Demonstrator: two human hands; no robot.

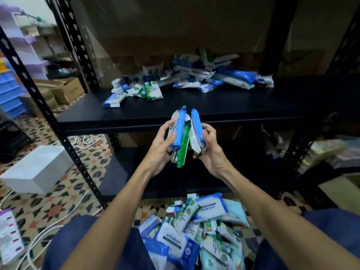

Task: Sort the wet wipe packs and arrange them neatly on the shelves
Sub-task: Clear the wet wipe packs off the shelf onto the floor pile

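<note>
While both hands (161, 147) (211, 151) grip wipe packs (185, 133), shelf (214, 106) holds loose packs (194, 76).

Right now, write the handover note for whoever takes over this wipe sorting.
Left hand grips blue-edged packs and a green pack; right hand grips another blue-edged pack, all held upright in front of the upper shelf.
Done: nothing neat yet; a loose heap of packs lies on that shelf.
Left: sort the shelf heap and the floor pile between the knees, then line them up.
</note>
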